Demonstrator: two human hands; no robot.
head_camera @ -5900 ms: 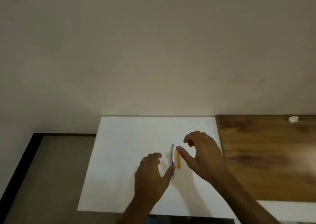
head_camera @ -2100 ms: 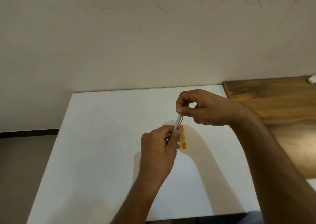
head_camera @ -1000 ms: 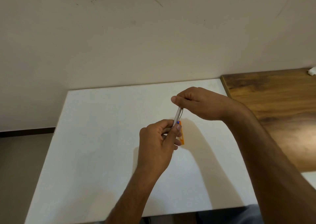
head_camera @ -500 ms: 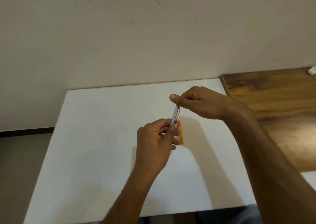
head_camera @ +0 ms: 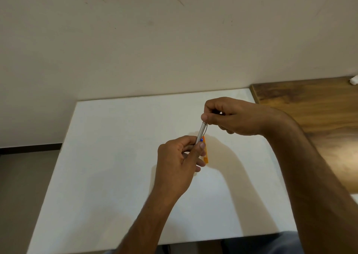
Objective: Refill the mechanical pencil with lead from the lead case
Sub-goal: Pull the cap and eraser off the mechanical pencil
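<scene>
Hands now gripping lifted pencil

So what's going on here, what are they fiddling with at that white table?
A person is working on a mechanical pencil, held up over the white table. The left hand grips its lower part, while the right hand pinches its top end, seemingly working at the cap. The orange lead case lies on the table beneath the hands, not yet picked up. So the refill is at an early step.

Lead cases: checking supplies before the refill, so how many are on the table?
1: an orange lead case lying on the white table, partly hidden behind the left hand.
</scene>
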